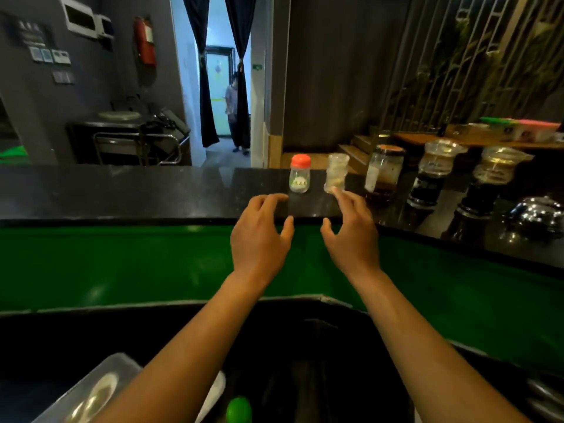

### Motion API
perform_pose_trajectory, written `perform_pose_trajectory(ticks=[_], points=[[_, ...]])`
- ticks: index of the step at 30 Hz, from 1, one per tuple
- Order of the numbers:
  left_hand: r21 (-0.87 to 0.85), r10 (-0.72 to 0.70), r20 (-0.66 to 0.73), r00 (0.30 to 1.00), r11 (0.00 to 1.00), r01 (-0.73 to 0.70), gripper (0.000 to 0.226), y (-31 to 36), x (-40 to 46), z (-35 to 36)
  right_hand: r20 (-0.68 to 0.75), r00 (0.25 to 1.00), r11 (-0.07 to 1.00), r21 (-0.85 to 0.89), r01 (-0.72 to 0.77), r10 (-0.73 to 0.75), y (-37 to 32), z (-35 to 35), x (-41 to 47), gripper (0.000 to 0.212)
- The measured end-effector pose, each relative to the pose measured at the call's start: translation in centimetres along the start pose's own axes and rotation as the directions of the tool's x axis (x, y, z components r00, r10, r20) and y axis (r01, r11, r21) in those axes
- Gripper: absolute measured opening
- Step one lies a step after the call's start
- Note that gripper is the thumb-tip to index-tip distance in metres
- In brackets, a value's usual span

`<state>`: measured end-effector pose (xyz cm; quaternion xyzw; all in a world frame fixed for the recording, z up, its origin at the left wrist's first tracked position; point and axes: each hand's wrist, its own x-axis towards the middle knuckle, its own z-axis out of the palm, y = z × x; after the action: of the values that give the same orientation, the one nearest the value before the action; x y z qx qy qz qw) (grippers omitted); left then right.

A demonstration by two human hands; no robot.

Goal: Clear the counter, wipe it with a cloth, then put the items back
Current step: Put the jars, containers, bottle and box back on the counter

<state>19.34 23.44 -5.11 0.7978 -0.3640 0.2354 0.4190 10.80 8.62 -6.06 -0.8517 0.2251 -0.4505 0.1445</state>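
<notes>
Counter (152, 193) under two outstretched, spread hands

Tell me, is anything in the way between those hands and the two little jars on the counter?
Nothing visible. The left hand faces the red-capped jar across bare counter; the right hand already has a fingertip at the clear jar.

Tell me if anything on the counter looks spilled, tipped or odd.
Nothing stands out. The red-capped bottle, clear jar and bigger jars stand upright on the dry-looking counter. Both hands, left and right, hover open, holding nothing.
</notes>
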Motion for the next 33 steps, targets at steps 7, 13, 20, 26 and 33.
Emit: perform_pose_trajectory(ticks=[7,13,20,26,33], points=[[0.294,-0.162,0.286,0.945,0.953,0.074,0.052,-7.5,-17.0,-3.3,0.184,0.982,0.999,0.023,0.042,-0.045,-3.6,1.5,-17.5,0.059],[0.589,-0.471,0.623,0.625,0.808,0.023,0.098,-11.6,-20.3,-4.2,0.507,0.862,0.999,0.023,-0.042,0.025,-5.6,3.9,-28.2,0.057],[0.737,-0.675,0.65,0.349,0.672,-0.074,0.125,-14.2,-18.6,-2.4,0.683,0.726,0.992,0.027,-0.127,0.075,-6.3,7.3,-33.3,0.063],[0.781,-0.742,0.604,0.29,0.623,-0.033,0.129,-15.2,-19.2,-0.9,0.648,0.751,0.979,0.041,-0.198,0.125,-5.7,9.3,-33.4,0.049],[0.714,-0.624,0.647,0.438,0.697,-0.061,0.121,-14.3,-19.4,-1.6,0.602,0.777,0.951,0.092,-0.296,0.183,-4.2,7.8,-31.5,0.038]])
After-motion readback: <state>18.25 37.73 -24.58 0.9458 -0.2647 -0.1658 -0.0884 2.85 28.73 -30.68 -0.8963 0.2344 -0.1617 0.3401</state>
